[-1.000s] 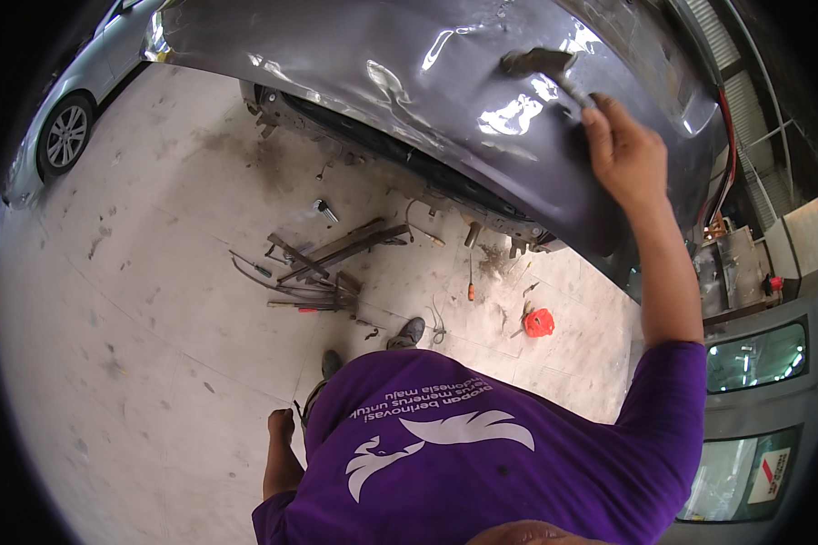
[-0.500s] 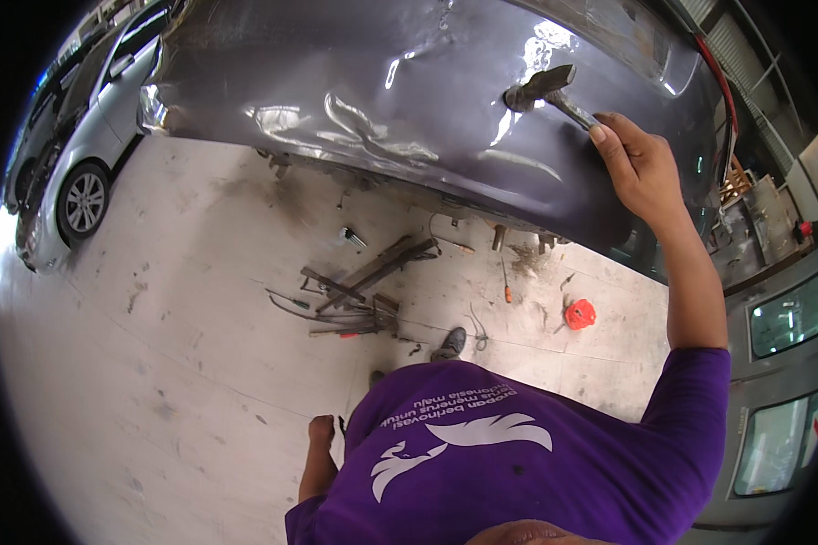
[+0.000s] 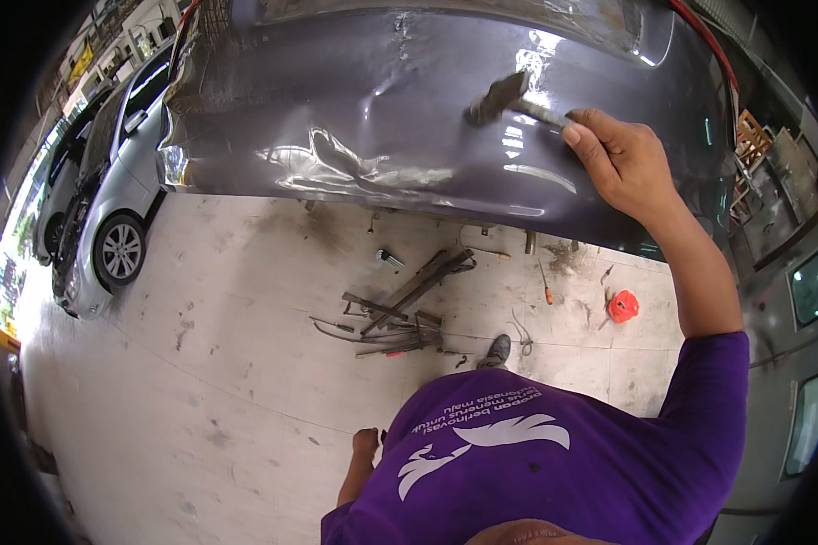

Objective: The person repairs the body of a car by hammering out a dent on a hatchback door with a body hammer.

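Cloth of a purple T-shirt (image 3: 645,454) with a white bird-like print covered the person's torso at the lower edge. Beside it on the left hung the left hand (image 3: 365,442), its fingers curled in; whether they closed on anything could not be told. Out ahead on the right, the right hand (image 3: 629,163) was wrapped around the handle of a hammer (image 3: 500,98), fingers closed, thumb laid along the shaft. The hammer's dark head was over the dark grey body panel (image 3: 409,100) of a car, right of the panel's middle; contact between them could not be made out. Creases and dents caught the light toward the panel's lower left.

Below lay the pale, stained floor (image 3: 245,363), with one dark shoe (image 3: 497,350) showing. Near the shoe was a thin looped cord (image 3: 524,342); left of it, dark strips (image 3: 418,282) sat in a crossed pile. To the right were an orange-handled tool (image 3: 548,295) and a bright red-orange object (image 3: 623,307).

Farther off, a silver car (image 3: 95,272) stood on the left, and a grey vehicle (image 3: 795,381) with windows on the far right.
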Demonstrator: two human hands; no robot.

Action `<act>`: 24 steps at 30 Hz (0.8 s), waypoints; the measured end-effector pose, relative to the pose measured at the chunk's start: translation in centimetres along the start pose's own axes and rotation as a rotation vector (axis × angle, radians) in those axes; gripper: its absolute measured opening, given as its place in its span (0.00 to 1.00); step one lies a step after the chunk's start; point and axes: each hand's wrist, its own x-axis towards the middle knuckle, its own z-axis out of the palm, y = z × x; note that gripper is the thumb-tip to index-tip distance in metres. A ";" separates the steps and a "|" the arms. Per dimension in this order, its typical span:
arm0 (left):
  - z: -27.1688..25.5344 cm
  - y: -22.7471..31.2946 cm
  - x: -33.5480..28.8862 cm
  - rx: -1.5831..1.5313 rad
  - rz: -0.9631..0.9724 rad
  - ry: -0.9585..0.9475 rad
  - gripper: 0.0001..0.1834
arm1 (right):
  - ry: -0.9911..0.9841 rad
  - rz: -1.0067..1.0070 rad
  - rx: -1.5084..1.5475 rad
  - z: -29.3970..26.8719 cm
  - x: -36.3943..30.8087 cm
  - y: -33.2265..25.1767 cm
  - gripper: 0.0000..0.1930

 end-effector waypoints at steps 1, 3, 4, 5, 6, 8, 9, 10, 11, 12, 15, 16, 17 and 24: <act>0.2 0.0 -0.1 -0.022 -0.005 0.017 0.04 | 0.045 0.000 0.024 0.3 0.0 0.1 0.18; 0.5 0.3 -0.5 -0.141 -0.080 -0.030 0.08 | -0.084 0.024 -0.012 -0.3 0.0 -0.8 0.18; 0.2 0.5 -0.5 -0.237 -0.152 -0.084 0.11 | -0.144 0.032 -0.028 -0.4 0.0 -1.2 0.18; -0.2 0.7 -0.6 -0.333 -0.225 -0.136 0.14 | -0.148 -0.052 -0.020 -0.3 -0.9 -1.6 0.18; 0.0 0.7 -1.2 -0.369 -0.260 -0.118 0.15 | -0.151 -0.150 -0.004 0.1 -1.9 -2.4 0.18; 0.8 0.9 -2.2 -0.440 -0.313 -0.087 0.19 | -0.369 -0.212 0.036 0.9 -3.8 -3.1 0.16; 0.2 1.7 -2.7 -0.459 -0.359 -0.097 0.18 | -0.451 -0.204 0.043 1.8 -5.2 -3.5 0.16; -1.2 2.8 -3.3 -0.476 -0.401 -0.104 0.17 | -0.558 -0.214 -0.043 2.8 -6.8 -3.7 0.16; -1.9 3.2 -3.6 -0.494 -0.446 -0.112 0.17 | -0.701 -0.144 -0.018 3.9 -8.1 -3.9 0.18; -1.5 2.6 -3.8 -0.406 -0.376 -0.093 0.16 | -0.838 -0.078 -0.012 5.4 -9.2 -3.6 0.19; -1.6 1.9 -2.9 -0.246 -0.218 -0.088 0.13 | -1.126 0.209 0.021 12.6 -15.5 0.8 0.24; -2.6 1.9 -2.2 -0.261 -0.221 -0.114 0.12 | -1.181 0.311 0.015 16.2 -19.3 3.3 0.25; -3.7 2.2 -1.7 -0.276 -0.218 -0.142 0.11 | -1.203 0.423 0.064 19.0 -23.7 5.5 0.25; -12.7 1.8 3.1 -1.583 -0.514 0.574 0.12 | -1.391 1.141 -0.173 29.4 -62.8 18.3 0.21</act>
